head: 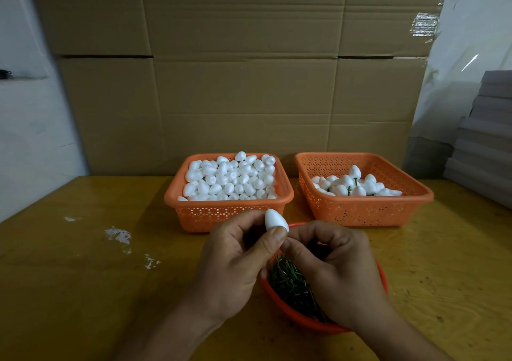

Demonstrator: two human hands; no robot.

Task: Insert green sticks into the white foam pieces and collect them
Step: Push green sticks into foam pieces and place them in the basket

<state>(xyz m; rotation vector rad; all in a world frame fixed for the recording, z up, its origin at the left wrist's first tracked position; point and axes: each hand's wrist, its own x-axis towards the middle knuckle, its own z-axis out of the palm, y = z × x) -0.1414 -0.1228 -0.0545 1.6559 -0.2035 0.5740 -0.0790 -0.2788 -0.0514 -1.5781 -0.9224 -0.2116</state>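
Note:
My left hand (235,261) pinches a white egg-shaped foam piece (274,219) between thumb and fingers, just above the round orange bowl (279,304) of green sticks (291,283). My right hand (332,269) is curled right beside it, fingertips meeting at the base of the foam piece; whether it holds a stick is hidden by the fingers. The left orange basket (221,214) is heaped with plain foam pieces (230,178). In the right orange basket (360,208) lie several foam pieces with green sticks (352,185).
Everything sits on a yellow wooden table (83,277) with white foam crumbs (119,234) at the left. Flattened cardboard (243,70) stands behind the baskets. A stack of grey sheets (487,139) is at the far right.

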